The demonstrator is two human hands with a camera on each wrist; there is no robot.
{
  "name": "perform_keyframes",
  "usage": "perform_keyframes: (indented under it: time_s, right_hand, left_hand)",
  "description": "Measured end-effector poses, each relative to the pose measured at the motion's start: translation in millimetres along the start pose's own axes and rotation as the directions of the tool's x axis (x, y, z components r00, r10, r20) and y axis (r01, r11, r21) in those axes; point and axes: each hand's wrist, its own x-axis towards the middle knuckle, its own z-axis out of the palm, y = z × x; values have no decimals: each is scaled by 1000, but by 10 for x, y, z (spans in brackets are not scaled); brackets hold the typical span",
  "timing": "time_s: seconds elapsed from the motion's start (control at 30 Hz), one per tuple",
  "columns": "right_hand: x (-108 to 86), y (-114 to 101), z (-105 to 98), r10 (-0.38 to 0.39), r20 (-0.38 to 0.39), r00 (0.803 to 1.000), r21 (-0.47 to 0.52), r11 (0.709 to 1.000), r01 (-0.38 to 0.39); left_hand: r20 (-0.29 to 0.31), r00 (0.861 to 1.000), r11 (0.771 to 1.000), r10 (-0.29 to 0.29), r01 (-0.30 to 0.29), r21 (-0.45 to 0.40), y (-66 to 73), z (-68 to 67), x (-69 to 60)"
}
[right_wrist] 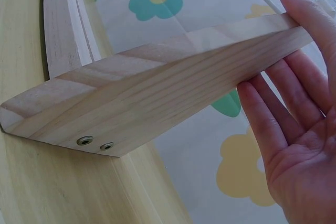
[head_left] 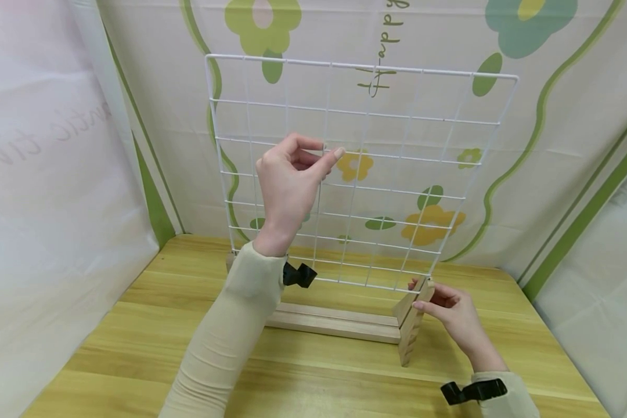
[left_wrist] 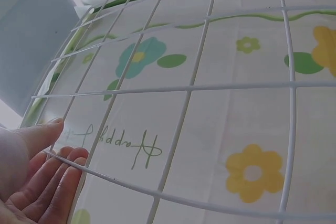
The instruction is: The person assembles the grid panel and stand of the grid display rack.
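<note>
A white wire grid panel stands upright, its lower edge at a wooden stand with a grooved crossbar and a notched wooden side piece. My left hand is at the middle of the grid, thumb and curled fingers around a wire. In the left wrist view, the fingertips lie against that wire. Lower right, my right hand grips the side piece near its top, thumb on one face and fingers on the other. Two metal screw heads show on the wood in the right wrist view.
The stand rests on a yellow wood-grain table. Behind the grid hangs a white curtain with flowers and green lines, and more fabric hangs at both sides. The left forearm hides part of the stand's left end.
</note>
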Motion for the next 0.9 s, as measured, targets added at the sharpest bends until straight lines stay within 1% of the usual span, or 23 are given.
perform_keyframes:
  time_s: [0.1, 0.3, 0.57, 0.9]
  right_hand:
    - [-3, 1, -3, 0, -2, 1000, 6, 1000, 0]
    - [-1, 10, -9, -2, -5, 1000, 5, 1000, 2]
    - [-2, 16, -10, -7, -3, 1000, 11, 1000, 7]
    - [-10, 1, -7, -19, 2, 1000, 11, 1000, 19]
  left_hand:
    - [2, 1000, 1000, 14, -14, 3, -14, 0, -13]
    - [0, 1000, 1000, 11, -11, 12, -24, 3, -37]
    - [2, 1000, 1000, 17, -17, -11, -54, 0, -78]
    - [7, 1000, 999, -16, 16, -51, -96, -18, -124]
